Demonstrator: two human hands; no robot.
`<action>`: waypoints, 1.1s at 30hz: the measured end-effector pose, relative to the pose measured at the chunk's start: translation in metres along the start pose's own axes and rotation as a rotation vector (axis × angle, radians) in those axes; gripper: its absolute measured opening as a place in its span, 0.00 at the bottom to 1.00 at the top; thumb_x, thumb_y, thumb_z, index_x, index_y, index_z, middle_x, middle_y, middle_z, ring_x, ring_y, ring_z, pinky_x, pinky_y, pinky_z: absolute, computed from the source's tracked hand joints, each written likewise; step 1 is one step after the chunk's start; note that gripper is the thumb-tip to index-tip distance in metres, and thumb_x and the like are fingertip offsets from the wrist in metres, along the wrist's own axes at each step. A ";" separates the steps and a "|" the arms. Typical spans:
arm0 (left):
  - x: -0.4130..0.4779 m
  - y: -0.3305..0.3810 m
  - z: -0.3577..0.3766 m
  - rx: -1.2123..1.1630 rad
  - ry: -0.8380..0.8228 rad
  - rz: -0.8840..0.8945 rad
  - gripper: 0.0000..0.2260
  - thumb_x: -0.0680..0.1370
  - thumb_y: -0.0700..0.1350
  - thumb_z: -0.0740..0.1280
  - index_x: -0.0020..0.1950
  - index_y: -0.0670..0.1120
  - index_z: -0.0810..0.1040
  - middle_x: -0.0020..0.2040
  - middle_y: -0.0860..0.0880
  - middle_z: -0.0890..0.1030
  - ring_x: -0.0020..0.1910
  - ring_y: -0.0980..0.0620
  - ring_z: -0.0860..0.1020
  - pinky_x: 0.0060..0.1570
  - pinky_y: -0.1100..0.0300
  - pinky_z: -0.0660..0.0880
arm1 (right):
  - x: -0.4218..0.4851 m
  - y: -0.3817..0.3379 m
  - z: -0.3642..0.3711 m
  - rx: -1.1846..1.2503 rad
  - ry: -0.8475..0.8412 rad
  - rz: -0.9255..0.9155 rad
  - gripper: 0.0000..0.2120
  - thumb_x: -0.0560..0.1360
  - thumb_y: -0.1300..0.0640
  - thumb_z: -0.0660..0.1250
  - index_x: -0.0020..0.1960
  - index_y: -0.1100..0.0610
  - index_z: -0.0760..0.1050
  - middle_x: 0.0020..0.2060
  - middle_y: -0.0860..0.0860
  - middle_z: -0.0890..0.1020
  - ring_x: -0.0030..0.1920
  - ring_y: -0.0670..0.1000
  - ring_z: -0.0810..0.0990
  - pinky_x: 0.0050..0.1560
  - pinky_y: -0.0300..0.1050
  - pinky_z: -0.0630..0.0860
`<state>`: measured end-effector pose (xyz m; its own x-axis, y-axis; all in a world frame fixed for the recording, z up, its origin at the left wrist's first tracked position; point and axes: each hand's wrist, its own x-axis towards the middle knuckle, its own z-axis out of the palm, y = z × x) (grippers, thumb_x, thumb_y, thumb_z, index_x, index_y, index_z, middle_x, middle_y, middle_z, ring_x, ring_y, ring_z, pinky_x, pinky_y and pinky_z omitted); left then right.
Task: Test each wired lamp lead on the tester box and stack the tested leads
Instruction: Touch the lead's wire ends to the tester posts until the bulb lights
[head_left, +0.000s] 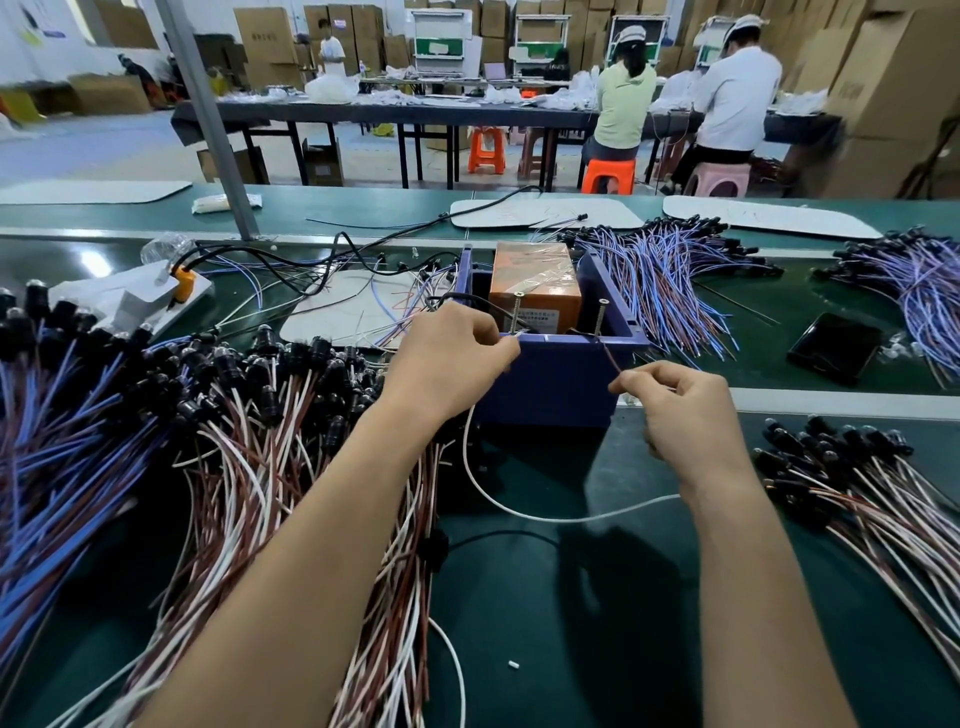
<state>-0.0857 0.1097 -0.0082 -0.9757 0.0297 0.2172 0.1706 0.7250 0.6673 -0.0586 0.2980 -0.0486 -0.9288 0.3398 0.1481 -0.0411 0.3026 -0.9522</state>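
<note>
The blue tester box (556, 384) stands in the middle of the green bench, with an orange block (535, 291) inside and two upright screws (601, 317) on its near rim. My left hand (452, 358) pinches the white wire (519, 512) of a lamp lead, its end at the left screw (517, 314). My right hand (680, 410) pinches the brown wire (609, 356) of that lead, which runs up to the right screw. A big heap of red-and-white leads (291, 447) lies to the left. A smaller stack of such leads (852, 478) lies to the right.
Blue-wired leads lie at far left (57, 441), behind the box (670, 270) and at far right (914, 280). A black phone (836, 348) rests right of the box. A white power strip (156, 296) sits at back left. People work at a far table.
</note>
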 end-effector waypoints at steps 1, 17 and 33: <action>-0.001 0.003 -0.003 -0.115 -0.061 0.027 0.13 0.76 0.48 0.67 0.31 0.49 0.78 0.26 0.54 0.77 0.29 0.60 0.75 0.32 0.68 0.70 | -0.001 -0.002 -0.002 0.014 -0.005 0.002 0.10 0.73 0.59 0.66 0.33 0.54 0.79 0.16 0.42 0.67 0.26 0.47 0.63 0.31 0.42 0.60; -0.032 0.033 -0.022 -0.780 -1.213 0.390 0.10 0.70 0.55 0.72 0.41 0.49 0.85 0.31 0.54 0.81 0.24 0.61 0.72 0.21 0.71 0.64 | -0.015 -0.023 -0.063 0.236 -0.230 0.035 0.17 0.76 0.65 0.60 0.33 0.56 0.80 0.30 0.49 0.82 0.32 0.45 0.80 0.41 0.42 0.71; -0.035 0.031 0.033 -0.197 -1.028 0.128 0.06 0.80 0.44 0.64 0.53 0.46 0.80 0.44 0.50 0.82 0.39 0.51 0.81 0.34 0.64 0.78 | -0.003 0.020 -0.050 -0.407 -0.220 0.383 0.06 0.73 0.67 0.70 0.49 0.65 0.78 0.38 0.58 0.80 0.31 0.55 0.78 0.32 0.46 0.78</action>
<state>-0.0508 0.1535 -0.0188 -0.5801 0.7342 -0.3528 0.2103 0.5534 0.8059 -0.0377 0.3476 -0.0545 -0.9057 0.3133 -0.2856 0.4160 0.5262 -0.7417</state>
